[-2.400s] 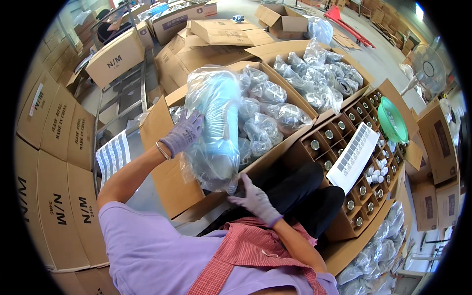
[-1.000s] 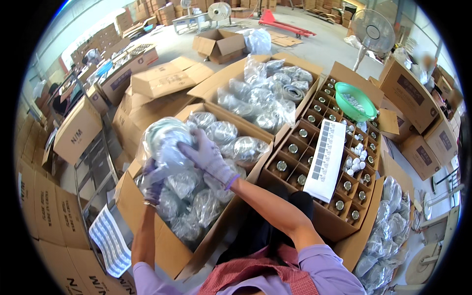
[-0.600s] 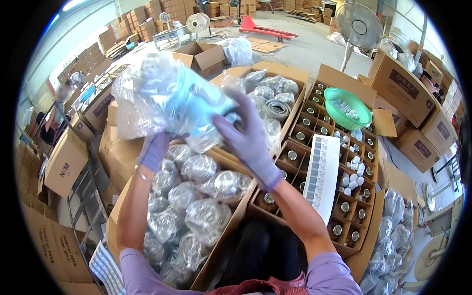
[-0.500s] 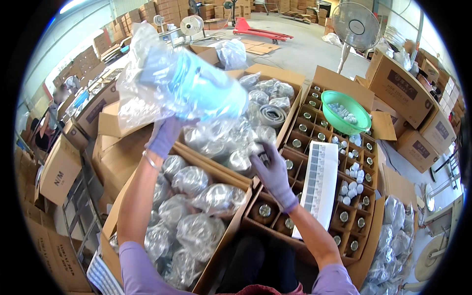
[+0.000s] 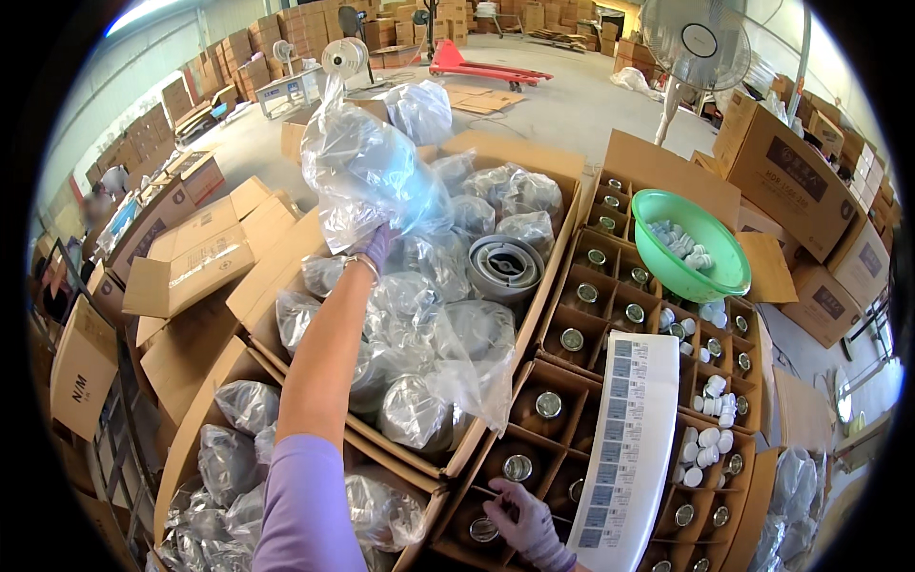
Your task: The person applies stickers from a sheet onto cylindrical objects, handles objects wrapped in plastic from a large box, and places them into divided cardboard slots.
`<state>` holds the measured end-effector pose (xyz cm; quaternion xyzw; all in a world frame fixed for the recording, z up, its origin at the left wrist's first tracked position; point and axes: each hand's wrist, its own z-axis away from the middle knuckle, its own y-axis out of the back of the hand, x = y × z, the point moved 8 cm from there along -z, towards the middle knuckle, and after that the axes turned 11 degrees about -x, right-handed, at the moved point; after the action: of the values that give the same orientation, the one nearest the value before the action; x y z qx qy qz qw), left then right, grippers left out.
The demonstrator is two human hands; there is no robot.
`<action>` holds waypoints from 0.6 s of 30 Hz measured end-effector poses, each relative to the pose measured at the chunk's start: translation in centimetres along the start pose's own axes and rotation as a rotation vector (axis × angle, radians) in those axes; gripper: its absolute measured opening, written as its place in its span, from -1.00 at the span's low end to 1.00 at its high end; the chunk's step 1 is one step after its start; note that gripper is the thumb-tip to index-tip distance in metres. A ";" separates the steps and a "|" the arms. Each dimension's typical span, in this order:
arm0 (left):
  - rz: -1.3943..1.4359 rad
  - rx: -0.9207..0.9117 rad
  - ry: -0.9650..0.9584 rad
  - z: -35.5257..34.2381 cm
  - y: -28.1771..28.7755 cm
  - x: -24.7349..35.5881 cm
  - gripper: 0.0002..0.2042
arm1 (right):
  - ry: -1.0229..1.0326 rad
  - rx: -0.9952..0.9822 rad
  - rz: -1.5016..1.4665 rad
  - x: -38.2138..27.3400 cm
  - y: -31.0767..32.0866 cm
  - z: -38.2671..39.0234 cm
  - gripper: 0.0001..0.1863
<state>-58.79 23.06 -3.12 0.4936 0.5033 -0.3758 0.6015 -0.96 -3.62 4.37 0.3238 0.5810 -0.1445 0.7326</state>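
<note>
My left hand (image 5: 379,250), gloved in purple-grey, is closed on a clear plastic bag (image 5: 381,181) with something light blue in it. The bag is above the far part of an open carton full of plastic-wrapped items (image 5: 391,315), and its contents are blurred. Near the lower edge, my right hand (image 5: 526,522), gloved too, hovers with fingers apart and nothing visible in them. Below it are brownish pieces with round silver tops (image 5: 518,467), standing in a divided carton (image 5: 543,362). A long white sheet of printed labels (image 5: 629,448) lies across that carton's dividers.
A green bowl (image 5: 691,276) with small white pieces rests on the divided carton; more white caps (image 5: 705,448) lie in its cells. A grey ringed part (image 5: 505,269) sits among the bags. Another carton of bagged items (image 5: 229,458) is nearer left. A fan (image 5: 696,43) stands behind.
My left hand, holding the bag, has moved away from me and lower over the carton. My right hand has come back toward me, over the silver tops. The view has shifted.
</note>
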 end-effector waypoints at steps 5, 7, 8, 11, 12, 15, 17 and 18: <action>0.980 -0.309 0.145 -1.8 -2.0 0.3 -0.50 | 0.133 0.130 -0.036 -1.1 -1.5 -1.1 -0.62; 1.319 -0.306 0.279 -1.3 -1.2 -1.1 -0.54 | -0.031 0.013 -0.077 0.7 -2.6 -1.6 -0.62; 1.402 -0.303 0.307 -1.0 -0.7 -1.6 -0.56 | 0.098 0.077 -0.047 0.0 -2.3 -1.7 -0.61; 1.587 -0.271 0.361 0.0 0.4 -2.8 -0.58 | 0.052 0.027 -0.094 1.2 -2.6 -1.9 -0.60; 1.626 -0.250 0.372 0.1 0.7 -3.1 -0.58 | 0.060 0.023 -0.127 1.4 -2.6 -1.9 -0.60; 1.675 -0.199 0.415 -0.4 1.3 -4.3 -0.56 | 0.014 -0.043 -0.003 2.0 -3.1 -1.8 -0.60; 1.680 -0.176 0.424 -1.5 1.7 -5.1 -0.55 | -0.051 -0.047 -0.109 2.9 -3.3 -1.9 -0.61; 1.681 -0.173 0.423 -2.0 1.9 -5.2 -0.55 | -0.080 -0.050 -0.161 3.3 -3.5 -2.0 -0.61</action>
<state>-58.59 25.22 2.37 0.7134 0.1000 0.3318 0.6091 -3.60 -4.39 -0.10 0.2519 0.5789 -0.2011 0.7490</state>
